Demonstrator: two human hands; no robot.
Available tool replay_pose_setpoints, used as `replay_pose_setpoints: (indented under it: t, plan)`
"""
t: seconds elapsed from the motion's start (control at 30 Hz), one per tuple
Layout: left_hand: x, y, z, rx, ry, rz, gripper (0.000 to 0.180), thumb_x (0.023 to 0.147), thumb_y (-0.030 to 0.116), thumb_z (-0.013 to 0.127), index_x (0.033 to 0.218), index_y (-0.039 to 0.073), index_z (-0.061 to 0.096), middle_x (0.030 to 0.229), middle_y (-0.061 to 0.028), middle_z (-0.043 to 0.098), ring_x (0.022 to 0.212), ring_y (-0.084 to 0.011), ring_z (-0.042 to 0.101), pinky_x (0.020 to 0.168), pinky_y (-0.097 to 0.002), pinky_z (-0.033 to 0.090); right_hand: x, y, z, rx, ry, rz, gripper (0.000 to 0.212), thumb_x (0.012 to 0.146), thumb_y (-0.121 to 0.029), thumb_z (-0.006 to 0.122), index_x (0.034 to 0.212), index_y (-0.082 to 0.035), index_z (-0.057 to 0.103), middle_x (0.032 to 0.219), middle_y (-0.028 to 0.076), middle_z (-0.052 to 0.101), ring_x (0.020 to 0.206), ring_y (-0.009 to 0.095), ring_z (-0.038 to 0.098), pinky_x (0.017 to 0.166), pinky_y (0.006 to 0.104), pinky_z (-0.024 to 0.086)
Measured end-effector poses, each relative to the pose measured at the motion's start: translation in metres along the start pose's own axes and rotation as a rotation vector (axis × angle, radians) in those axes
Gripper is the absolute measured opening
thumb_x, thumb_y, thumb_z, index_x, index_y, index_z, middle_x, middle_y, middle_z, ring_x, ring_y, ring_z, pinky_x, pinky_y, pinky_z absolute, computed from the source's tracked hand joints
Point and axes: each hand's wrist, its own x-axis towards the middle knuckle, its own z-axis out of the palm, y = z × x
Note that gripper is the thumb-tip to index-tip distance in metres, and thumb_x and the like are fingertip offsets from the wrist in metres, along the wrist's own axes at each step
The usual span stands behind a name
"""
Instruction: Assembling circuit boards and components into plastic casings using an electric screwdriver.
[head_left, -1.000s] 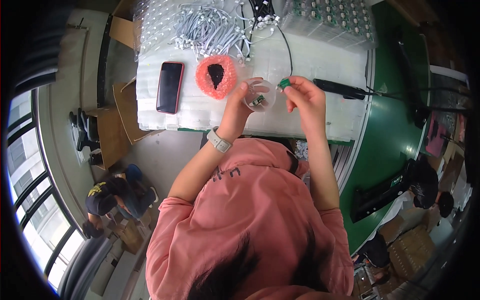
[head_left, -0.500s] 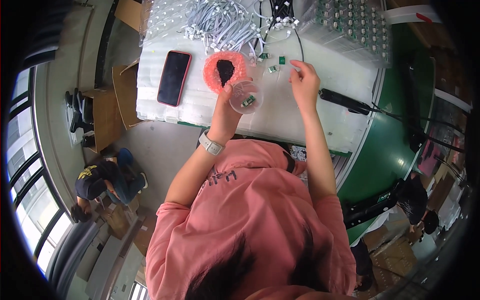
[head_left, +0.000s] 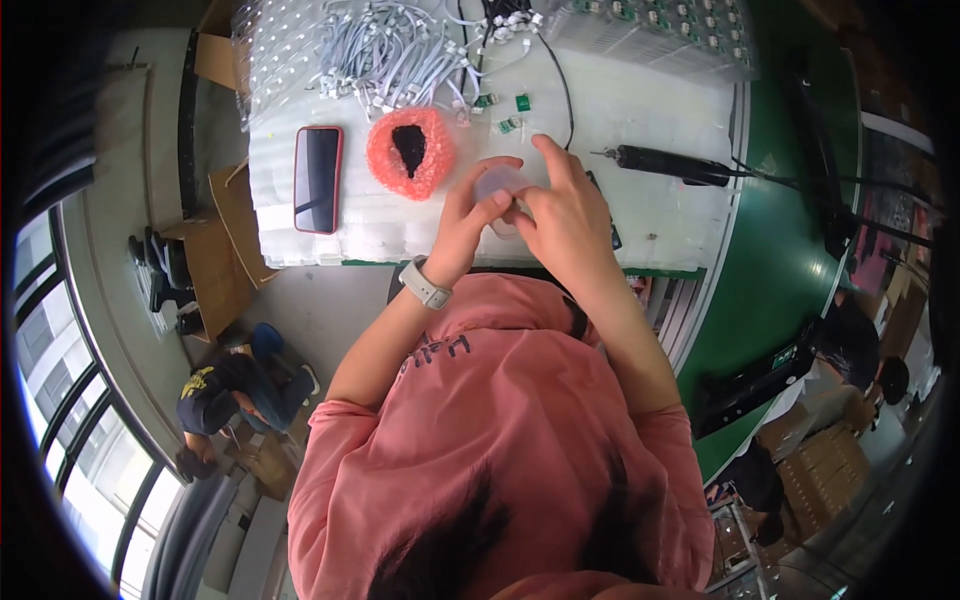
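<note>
"Head view, quick one. Left hand [head_left: 466,212]?"

"Thumb and fingers curled around a translucent round cup [head_left: 497,183], gap closed down to the cup's width. Pale watch [head_left: 427,285] on that wrist."

"Right hand [head_left: 572,208]?"

"At the cup's 3 o'clock. Thumb and some fingers bent in at its side, one finger stuck out toward 1 o'clock, off the cup. Can't tell if they pinch anything (too overlapped)."

"Cup location?"

"Between both hands, over the near part of the white-covered bench [head_left: 645,125]. Contents: can't tell."

"Around it, clock centred on the cup?"

"Small green circuit boards [head_left: 523,102] between 12 and 1, lying loose. Stacked clear trays [head_left: 690,45] between 1 and 2, more boards in them. Black corded tool [head_left: 672,165] at 3, tip pointing to 9. Dark flat item [head_left: 614,235] at 4, partly hidden by the right hand."

"Left side?"

"Phone [head_left: 317,180] at 9, pink bubble-wrap bundle [head_left: 438,155] at 10, dark inside its opening. Heap of pale cables [head_left: 390,60] near 11."
</note>
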Motion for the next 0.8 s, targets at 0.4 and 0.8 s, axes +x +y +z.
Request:
replay_pose_setpoints:
  t: [0.4, 0.8]
  plan:
    - [0.012, -0.005, 0.025, -0.033, -0.085, -0.098, 0.047, 0.093, 0.037, 0.049, 0.122, 0.001, 0.053, 0.104, -0.0097, 0.063, 0.089, -0.0148, 0.059, 0.074, -0.0263, 0.047, -0.029, 0.031, -0.003, 0.151, 0.215, -0.053, 0.014, 0.069, -0.006, 0.072, 0.081, -0.001, 0.067, 0.117, 0.009, 0.059, 0.103, 0.026, 0.059, 0.081, 0.0359, 0.052]
    - [0.003, -0.034, -0.005, 0.091, 0.039, -0.357, 0.054, 0.096, 0.044, 0.036, 0.118, -0.002, 0.054, 0.101, -0.0155, 0.068, 0.087, -0.0164, 0.061, 0.07, -0.0268, 0.049, -0.143, 0.091, -0.014, 1.748, 0.626, 0.812, 0.011, 0.091, -0.007, 0.056, 0.086, 0.002, 0.06, 0.099, 0.013, 0.064, 0.08, 0.018, 0.063, 0.072, 0.0288, 0.052]
